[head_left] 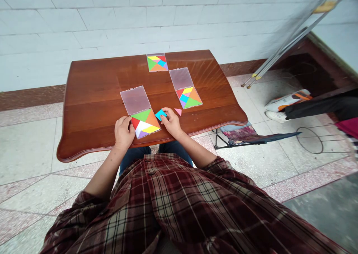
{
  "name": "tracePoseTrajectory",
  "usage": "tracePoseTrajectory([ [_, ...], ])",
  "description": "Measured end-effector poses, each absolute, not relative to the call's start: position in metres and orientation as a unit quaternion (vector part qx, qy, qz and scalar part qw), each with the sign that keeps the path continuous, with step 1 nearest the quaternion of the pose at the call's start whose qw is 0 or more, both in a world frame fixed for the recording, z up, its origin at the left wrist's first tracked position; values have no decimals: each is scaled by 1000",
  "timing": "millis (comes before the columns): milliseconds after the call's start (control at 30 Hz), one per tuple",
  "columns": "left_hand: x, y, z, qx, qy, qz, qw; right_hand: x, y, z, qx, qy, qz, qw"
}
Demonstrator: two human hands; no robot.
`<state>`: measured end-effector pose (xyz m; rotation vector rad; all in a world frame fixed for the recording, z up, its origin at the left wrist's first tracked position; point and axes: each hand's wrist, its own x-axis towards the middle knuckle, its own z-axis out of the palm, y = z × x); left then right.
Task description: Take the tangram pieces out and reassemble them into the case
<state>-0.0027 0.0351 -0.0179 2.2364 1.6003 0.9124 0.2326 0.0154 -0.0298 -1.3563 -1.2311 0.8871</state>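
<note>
Brown table (92,93): right hand (172,123) pinches blue piece (159,113) just right of near case (141,126); left hand (124,132) half-curled at its left edge, grip unclear.

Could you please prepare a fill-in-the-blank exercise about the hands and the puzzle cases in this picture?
The right hand holds a square piece coloured ____.
The loose triangle lying on the table is ____.
The left hand is at the ____ edge of the near puzzle case.
Altogether, ____ puzzle cases lie on the table.

Missing words: blue; pink; left; three.
</note>
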Motion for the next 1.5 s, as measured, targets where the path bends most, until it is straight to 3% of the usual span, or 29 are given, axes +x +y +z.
tracePoseTrajectory([
  [633, -2, 36, -17, 762, 554, 313, 126, 236, 18, -33, -567, -496, 386, 533],
  [1067, 1, 35, -16, 761, 551, 314, 135, 212, 25, -20, -519, -551, 478, 446],
  [1500, 4, 31, -8, 755, 563, 298, 157, 206, 31, -16, -562, -542, 480, 400],
])
